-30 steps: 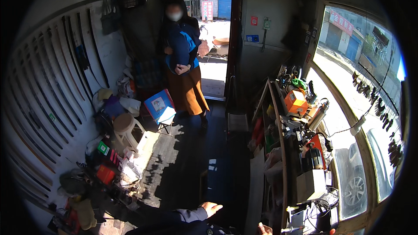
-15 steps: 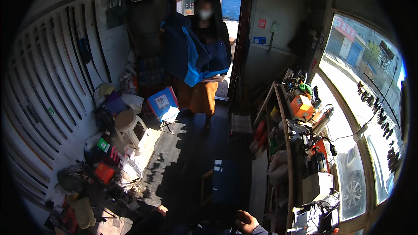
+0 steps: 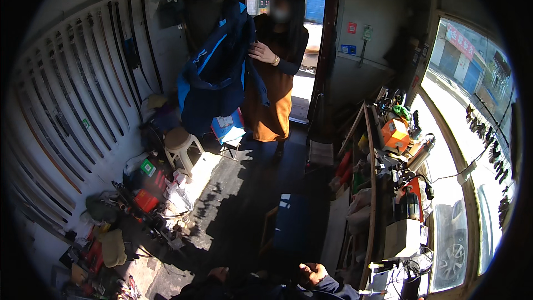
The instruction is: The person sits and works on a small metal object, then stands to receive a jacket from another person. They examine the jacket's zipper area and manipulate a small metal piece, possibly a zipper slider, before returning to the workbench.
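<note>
My left hand (image 3: 219, 273) rests low at the bottom edge, in shadow, its fingers too dark to make out. To its right my right hand (image 3: 314, 273) lies near my lap with fingers curled in and thumb on top; nothing shows in it. Between and beyond my hands stands a dark blue flat-topped box or stool (image 3: 294, 225). By the doorway, out of my reach, a person (image 3: 283, 72) in a dark top and orange-brown skirt holds up a navy jacket (image 3: 214, 86) with bright blue stripes. One of that person's hands grips the jacket's edge.
Belts (image 3: 108, 78) hang along the left wall. A beige stool (image 3: 180, 144), a red box (image 3: 146, 200) and assorted items crowd the left floor. On the right, a wooden-framed shelf (image 3: 369, 150) carries an orange box (image 3: 395, 135), a thermos (image 3: 423, 153) and tools beneath the window.
The person has raised the jacket and swung it left, so it hangs more upright. My view has shifted slightly left, and both my hands remain low near my lap.
</note>
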Available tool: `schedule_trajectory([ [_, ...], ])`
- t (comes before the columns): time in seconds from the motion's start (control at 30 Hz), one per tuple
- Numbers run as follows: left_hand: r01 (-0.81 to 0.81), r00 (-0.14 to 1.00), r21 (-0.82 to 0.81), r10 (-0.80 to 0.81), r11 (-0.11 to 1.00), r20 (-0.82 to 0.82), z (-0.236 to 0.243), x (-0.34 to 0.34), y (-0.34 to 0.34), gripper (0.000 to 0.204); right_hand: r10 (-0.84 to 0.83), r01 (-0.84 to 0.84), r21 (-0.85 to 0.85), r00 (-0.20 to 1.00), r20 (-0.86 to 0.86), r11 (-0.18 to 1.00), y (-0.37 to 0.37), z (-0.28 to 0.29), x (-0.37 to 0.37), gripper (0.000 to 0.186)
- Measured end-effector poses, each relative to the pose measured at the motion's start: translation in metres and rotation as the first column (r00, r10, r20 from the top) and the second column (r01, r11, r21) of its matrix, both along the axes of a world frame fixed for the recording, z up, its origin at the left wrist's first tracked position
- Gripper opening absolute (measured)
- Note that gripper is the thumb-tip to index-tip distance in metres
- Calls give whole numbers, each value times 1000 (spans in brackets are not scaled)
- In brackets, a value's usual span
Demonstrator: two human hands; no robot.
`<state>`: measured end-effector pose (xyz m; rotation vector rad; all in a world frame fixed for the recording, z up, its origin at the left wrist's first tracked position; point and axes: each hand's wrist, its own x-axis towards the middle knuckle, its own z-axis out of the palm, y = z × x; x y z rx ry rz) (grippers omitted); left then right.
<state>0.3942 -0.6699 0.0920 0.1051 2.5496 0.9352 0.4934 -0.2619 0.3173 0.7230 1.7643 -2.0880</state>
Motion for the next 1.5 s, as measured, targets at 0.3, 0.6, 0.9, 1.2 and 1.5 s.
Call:
schedule_trajectory([
  [0.3,-122,991,-143,129,982,37,47,23,-8,71,-116,107,339,993,6,935,40,-71,26,42],
  [0.6,-200,975,-67,192,978,-112,34,20,-46,42,-132,-426,656,770,625,623,87,-257,81,53],
  [0.9,-315,949,291,306,903,79,26,13,-126,38,364,-577,529,811,457,622,18,-202,-6,74],
  [1.2,-338,935,152,312,929,170,-35,-14,-180,34,384,-624,570,780,494,534,-28,-168,-41,61],
  [1.5,-379,886,309,245,872,394,-63,-12,-215,22,328,-610,539,781,531,581,-57,-159,-43,53],
])
